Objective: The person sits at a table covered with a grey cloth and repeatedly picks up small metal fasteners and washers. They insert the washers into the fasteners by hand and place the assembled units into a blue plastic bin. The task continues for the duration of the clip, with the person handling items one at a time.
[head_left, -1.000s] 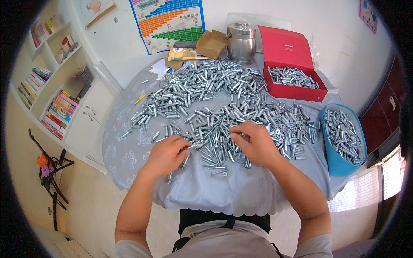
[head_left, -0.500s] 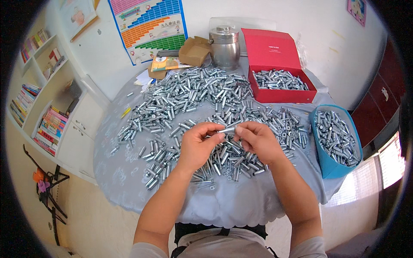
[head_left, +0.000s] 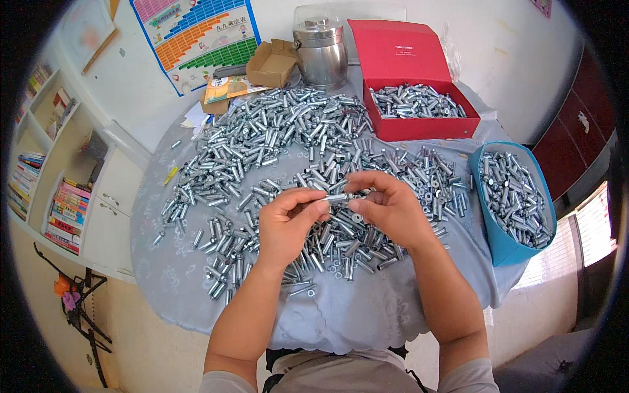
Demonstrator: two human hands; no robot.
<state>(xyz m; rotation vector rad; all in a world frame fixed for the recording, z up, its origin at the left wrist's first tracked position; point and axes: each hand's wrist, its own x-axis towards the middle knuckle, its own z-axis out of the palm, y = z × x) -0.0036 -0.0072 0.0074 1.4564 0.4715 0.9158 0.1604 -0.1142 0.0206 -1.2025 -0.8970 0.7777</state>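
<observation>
Above the middle of the table I hold one shiny metal sleeve anchor bolt (head_left: 337, 198) crosswise, level between both hands. My left hand (head_left: 286, 226) pinches its left end between thumb and fingers. At its right end is my right hand (head_left: 395, 211), with the thumb and bent fingers closed around the tip and the index finger raised above it. What lies under the right fingertips is partly hidden. Beneath and beyond both hands spreads a large heap of similar metal anchor bolts (head_left: 282, 128), with small loose washers (head_left: 310, 293) near the front.
On the right stand a blue bin (head_left: 508, 257) and an open red box (head_left: 426, 131), both full of anchor bolts. A steel pot (head_left: 321, 59), a small cardboard box (head_left: 270, 62) and papers sit at the back. A grey cloth (head_left: 367, 314) covers the round table.
The view has shifted slightly. My right index finger has lifted off the bolt, and the right hand's grip has changed at its end. My left hand keeps its pinch.
</observation>
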